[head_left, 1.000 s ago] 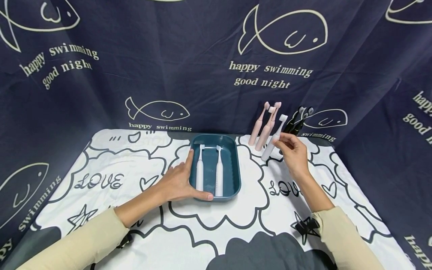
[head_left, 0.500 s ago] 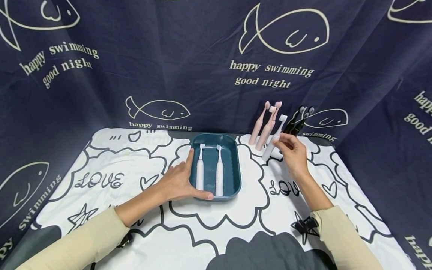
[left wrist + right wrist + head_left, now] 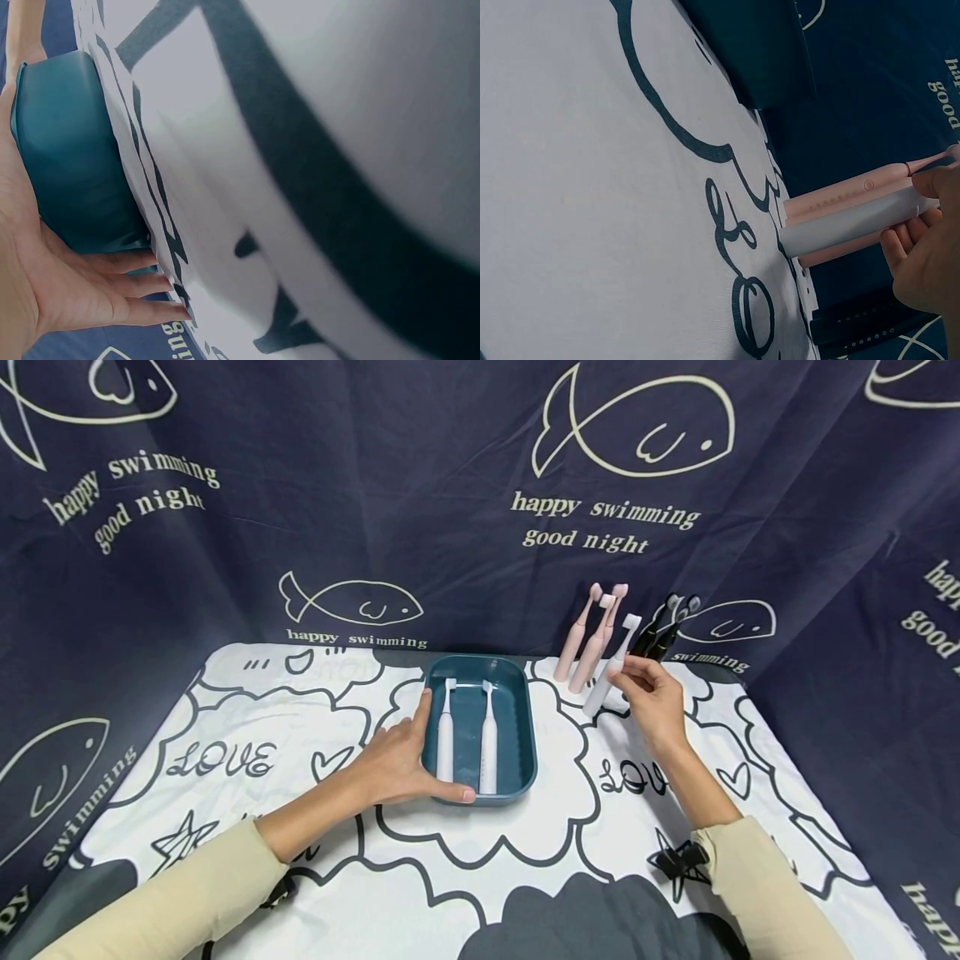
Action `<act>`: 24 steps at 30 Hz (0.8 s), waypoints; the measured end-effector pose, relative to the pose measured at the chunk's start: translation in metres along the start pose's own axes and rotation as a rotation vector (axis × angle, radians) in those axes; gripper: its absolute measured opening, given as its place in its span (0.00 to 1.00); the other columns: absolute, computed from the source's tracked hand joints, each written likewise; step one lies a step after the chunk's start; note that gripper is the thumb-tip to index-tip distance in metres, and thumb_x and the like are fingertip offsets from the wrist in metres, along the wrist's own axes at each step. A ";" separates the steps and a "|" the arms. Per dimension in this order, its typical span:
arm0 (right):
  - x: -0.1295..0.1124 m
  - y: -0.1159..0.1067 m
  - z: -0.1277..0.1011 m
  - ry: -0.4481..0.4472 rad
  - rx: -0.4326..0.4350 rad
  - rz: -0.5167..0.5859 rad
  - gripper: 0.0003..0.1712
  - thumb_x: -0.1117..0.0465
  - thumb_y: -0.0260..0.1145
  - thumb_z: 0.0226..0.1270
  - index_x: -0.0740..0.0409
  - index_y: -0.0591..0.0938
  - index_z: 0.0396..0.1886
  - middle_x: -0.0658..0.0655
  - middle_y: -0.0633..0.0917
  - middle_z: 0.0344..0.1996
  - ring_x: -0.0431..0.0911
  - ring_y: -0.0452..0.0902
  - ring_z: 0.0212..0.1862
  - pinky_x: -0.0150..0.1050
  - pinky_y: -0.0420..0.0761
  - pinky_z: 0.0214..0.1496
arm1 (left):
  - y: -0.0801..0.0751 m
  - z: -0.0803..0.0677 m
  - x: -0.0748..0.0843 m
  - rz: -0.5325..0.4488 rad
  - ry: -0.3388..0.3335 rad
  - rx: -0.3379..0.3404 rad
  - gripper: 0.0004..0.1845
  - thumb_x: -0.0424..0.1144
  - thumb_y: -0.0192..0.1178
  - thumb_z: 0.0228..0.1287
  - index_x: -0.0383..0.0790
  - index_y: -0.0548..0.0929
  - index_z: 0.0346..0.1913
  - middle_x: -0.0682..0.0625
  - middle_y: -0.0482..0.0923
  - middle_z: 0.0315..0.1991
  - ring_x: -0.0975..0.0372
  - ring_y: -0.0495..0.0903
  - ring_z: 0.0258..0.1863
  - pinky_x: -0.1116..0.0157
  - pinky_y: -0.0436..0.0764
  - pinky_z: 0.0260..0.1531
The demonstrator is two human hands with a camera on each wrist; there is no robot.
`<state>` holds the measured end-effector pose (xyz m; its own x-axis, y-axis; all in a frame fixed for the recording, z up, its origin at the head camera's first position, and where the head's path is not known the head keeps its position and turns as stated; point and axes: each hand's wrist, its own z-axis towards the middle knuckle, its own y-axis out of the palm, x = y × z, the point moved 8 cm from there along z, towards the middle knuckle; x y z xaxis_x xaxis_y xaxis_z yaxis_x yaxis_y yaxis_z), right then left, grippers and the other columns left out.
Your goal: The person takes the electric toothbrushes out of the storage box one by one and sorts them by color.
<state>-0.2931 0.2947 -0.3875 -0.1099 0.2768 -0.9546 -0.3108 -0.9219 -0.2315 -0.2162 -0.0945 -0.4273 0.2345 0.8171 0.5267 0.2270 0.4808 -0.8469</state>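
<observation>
My right hand [image 3: 655, 702] pinches a white electric toothbrush [image 3: 601, 690] by its handle between thumb and fingers. The brush leans with its head up; in the right wrist view its base [image 3: 799, 238] is at the tablecloth. My left hand [image 3: 401, 760] lies against the left side and near corner of a dark teal tray [image 3: 517, 793]. Its thumb reaches along the near rim, and in the left wrist view its fingers [image 3: 124, 307] extend straight beside the tray wall [image 3: 75, 150]. Two white electric toothbrushes [image 3: 445, 743] lie side by side in the tray, heads toward the back.
Behind the held brush, several pink electric toothbrushes [image 3: 573, 647] stand leaning on the navy curtain [image 3: 465, 527]. Black electric toothbrushes [image 3: 662, 639] lean there too, partly hidden by my right hand. A white cloth [image 3: 285, 760] with cloud drawings covers the table.
The view has tipped very slightly. Both hands, the held toothbrush and the tray stay essentially where they were.
</observation>
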 end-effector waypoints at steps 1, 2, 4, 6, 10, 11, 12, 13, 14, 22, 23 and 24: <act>0.000 0.000 0.000 0.000 0.000 -0.001 0.20 0.63 0.77 0.78 0.64 0.86 0.65 0.29 0.87 0.38 0.30 0.84 0.46 0.21 0.82 0.52 | 0.000 0.000 0.000 0.000 0.000 0.000 0.94 0.88 0.78 0.37 0.41 0.34 0.94 0.27 0.78 0.75 0.39 0.84 0.68 0.38 0.81 0.72; 0.000 0.000 -0.001 0.001 0.000 0.001 0.20 0.63 0.77 0.77 0.63 0.87 0.64 0.29 0.87 0.38 0.30 0.84 0.46 0.21 0.82 0.52 | 0.000 0.000 0.000 0.000 -0.001 0.000 0.95 0.88 0.78 0.37 0.41 0.35 0.94 0.27 0.78 0.75 0.39 0.84 0.68 0.38 0.81 0.72; 0.000 0.000 -0.001 0.001 0.004 0.001 0.18 0.63 0.77 0.77 0.60 0.88 0.62 0.30 0.88 0.39 0.31 0.85 0.47 0.21 0.82 0.52 | 0.000 0.000 0.000 -0.001 0.000 0.001 0.95 0.89 0.78 0.36 0.41 0.35 0.94 0.28 0.79 0.75 0.40 0.85 0.67 0.38 0.81 0.72; -0.001 0.000 -0.001 0.001 0.005 0.000 0.17 0.63 0.78 0.77 0.58 0.88 0.61 0.30 0.88 0.39 0.31 0.85 0.47 0.21 0.82 0.52 | 0.000 0.000 0.000 -0.002 0.001 0.002 0.94 0.89 0.78 0.36 0.41 0.35 0.94 0.28 0.79 0.74 0.40 0.85 0.66 0.39 0.82 0.72; -0.001 0.000 -0.001 0.001 0.009 -0.006 0.17 0.62 0.78 0.77 0.57 0.88 0.61 0.31 0.88 0.40 0.32 0.85 0.48 0.22 0.82 0.53 | 0.000 0.000 0.001 -0.008 0.006 0.004 0.94 0.88 0.78 0.37 0.41 0.35 0.94 0.28 0.79 0.74 0.41 0.85 0.65 0.39 0.82 0.71; -0.001 0.000 -0.001 0.002 0.009 -0.005 0.17 0.62 0.78 0.77 0.57 0.88 0.61 0.31 0.88 0.40 0.32 0.85 0.48 0.22 0.82 0.53 | 0.000 0.000 0.001 -0.009 0.007 0.003 0.94 0.88 0.78 0.37 0.41 0.34 0.94 0.28 0.80 0.74 0.42 0.86 0.65 0.39 0.83 0.71; -0.001 0.000 -0.001 0.001 0.009 -0.003 0.17 0.62 0.78 0.76 0.57 0.88 0.61 0.31 0.88 0.40 0.32 0.85 0.48 0.22 0.82 0.53 | -0.001 0.000 0.001 -0.011 0.008 0.003 0.95 0.88 0.78 0.37 0.41 0.34 0.94 0.28 0.80 0.73 0.42 0.86 0.65 0.39 0.83 0.71; -0.001 0.000 -0.001 0.001 0.010 0.000 0.17 0.62 0.78 0.76 0.57 0.89 0.61 0.31 0.88 0.40 0.32 0.85 0.48 0.22 0.83 0.53 | -0.001 0.000 0.001 -0.012 0.008 0.002 0.95 0.88 0.78 0.37 0.41 0.34 0.94 0.28 0.80 0.73 0.42 0.85 0.65 0.39 0.83 0.71; -0.001 0.000 -0.001 0.002 0.010 0.004 0.17 0.62 0.78 0.76 0.57 0.89 0.61 0.31 0.88 0.40 0.32 0.85 0.48 0.22 0.83 0.53 | -0.001 0.000 0.001 -0.013 0.009 0.002 0.95 0.88 0.78 0.37 0.41 0.34 0.94 0.28 0.80 0.73 0.42 0.86 0.65 0.39 0.83 0.70; 0.000 -0.003 -0.003 0.008 0.009 0.022 0.17 0.64 0.79 0.75 0.57 0.89 0.59 0.31 0.89 0.38 0.31 0.86 0.46 0.21 0.83 0.51 | 0.000 0.001 0.000 -0.010 0.001 0.000 0.95 0.88 0.78 0.37 0.41 0.34 0.94 0.28 0.79 0.74 0.41 0.85 0.66 0.38 0.82 0.72; 0.000 -0.003 -0.003 0.010 0.009 0.018 0.17 0.64 0.79 0.75 0.57 0.89 0.60 0.31 0.89 0.38 0.30 0.86 0.46 0.21 0.83 0.50 | 0.000 0.001 0.000 -0.009 0.001 0.000 0.95 0.88 0.78 0.37 0.41 0.34 0.94 0.27 0.79 0.74 0.41 0.85 0.67 0.38 0.81 0.72; 0.000 -0.004 -0.004 0.012 0.008 0.015 0.17 0.64 0.79 0.75 0.58 0.89 0.60 0.31 0.89 0.38 0.30 0.86 0.46 0.21 0.82 0.50 | 0.000 0.001 0.000 -0.008 0.000 0.000 0.95 0.88 0.78 0.37 0.42 0.34 0.94 0.27 0.79 0.75 0.41 0.84 0.67 0.38 0.81 0.73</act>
<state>-0.2886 0.2972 -0.3878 -0.1032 0.2596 -0.9602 -0.3170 -0.9236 -0.2156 -0.2170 -0.0940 -0.4275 0.2323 0.8134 0.5334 0.2286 0.4874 -0.8427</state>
